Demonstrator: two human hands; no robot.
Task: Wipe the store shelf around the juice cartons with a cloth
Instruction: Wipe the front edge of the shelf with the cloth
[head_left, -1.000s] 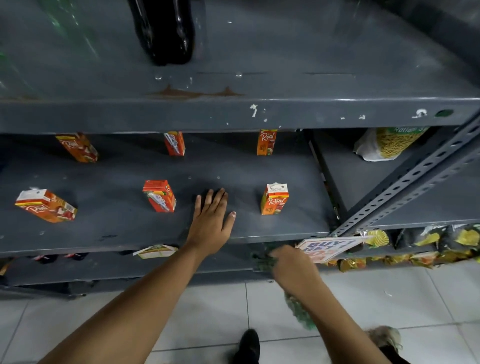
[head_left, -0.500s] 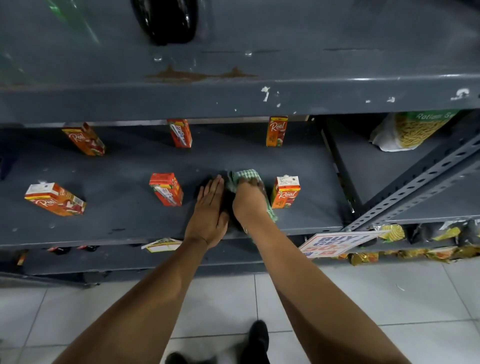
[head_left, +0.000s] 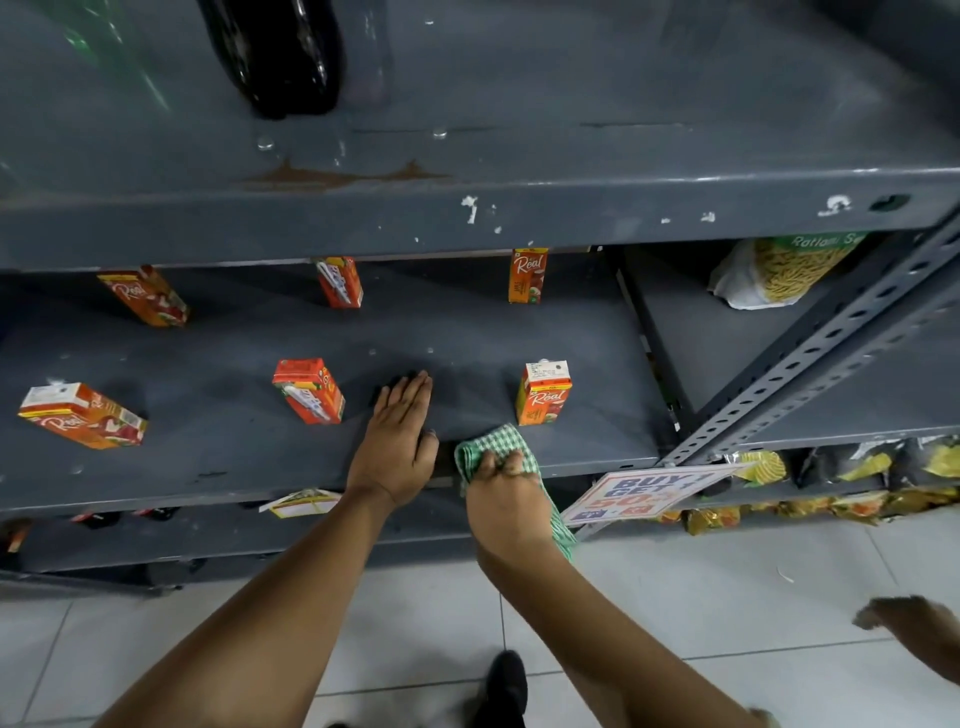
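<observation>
Several small orange juice cartons stand spaced out on the grey metal shelf (head_left: 218, 457). One carton (head_left: 543, 393) is at the front right, another (head_left: 309, 389) at the front middle, a third (head_left: 83, 415) at the far left. My right hand (head_left: 506, 501) grips a green-and-white checked cloth (head_left: 493, 441) pressed on the shelf's front edge, just below the front right carton. My left hand (head_left: 400, 441) lies flat, palm down, on the shelf between the two front cartons, touching neither.
A dark bottle (head_left: 275, 57) stands on the shelf above. A bag of noodles (head_left: 779, 270) sits in the right bay behind a slotted upright (head_left: 810, 364). A promo sign (head_left: 639, 493) hangs by my right hand. Another person's hand (head_left: 914, 634) shows at lower right.
My right hand has drawn the cloth back from mid-shelf to the front edge and slightly right. My left hand stayed flat in place. A second person's hand has entered at lower right.
</observation>
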